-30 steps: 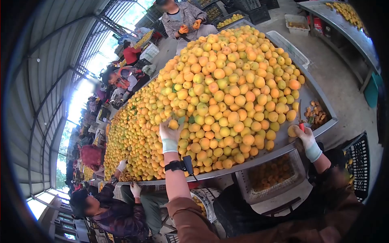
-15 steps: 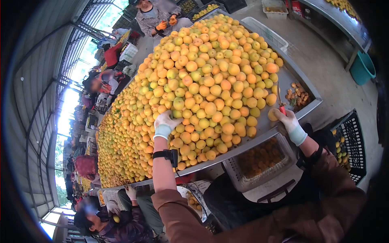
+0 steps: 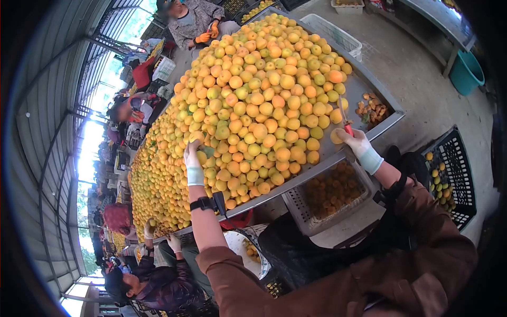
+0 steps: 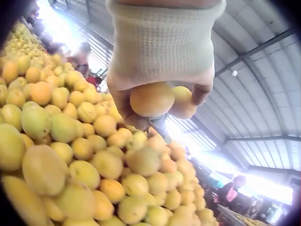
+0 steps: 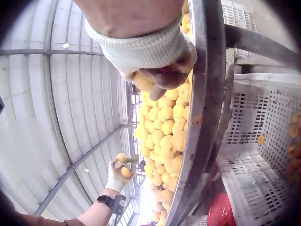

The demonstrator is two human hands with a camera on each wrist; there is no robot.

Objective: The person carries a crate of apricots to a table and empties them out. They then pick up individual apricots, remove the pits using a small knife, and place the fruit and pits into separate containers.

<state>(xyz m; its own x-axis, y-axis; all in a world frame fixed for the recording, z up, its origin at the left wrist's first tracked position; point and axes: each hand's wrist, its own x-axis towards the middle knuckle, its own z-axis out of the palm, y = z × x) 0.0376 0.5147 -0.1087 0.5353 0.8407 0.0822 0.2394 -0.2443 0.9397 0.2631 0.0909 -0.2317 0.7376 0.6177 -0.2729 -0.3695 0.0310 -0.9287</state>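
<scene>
Gloved, my left hand (image 3: 193, 157) is over the heap of yellow-orange fruit (image 3: 253, 105). In the left wrist view its fingers curl round two fruits (image 4: 152, 99) with a leaf (image 4: 160, 127) hanging below them. The right wrist view also shows this left hand (image 5: 117, 179) with both fruits. At the tray's near edge, my right hand (image 3: 358, 143) holds a red-handled knife (image 3: 347, 127), blade pointing up and away, together with one fruit (image 3: 336, 136). From the right wrist, that fruit (image 5: 143, 82) sits between the thumb and fingers of my right hand (image 5: 162, 70).
A metal rim (image 3: 397, 113) edges the table, with a brown pile (image 3: 372, 110) in its right corner. Below the near edge stands a white basket (image 3: 364, 196) of fruit pieces; a black crate (image 3: 458, 179) is at right. People sit around the heap.
My left hand has lifted off the heap with fruits in its grip, after reaching among them. The right hand keeps its knife and fruit. The head view has shifted.
</scene>
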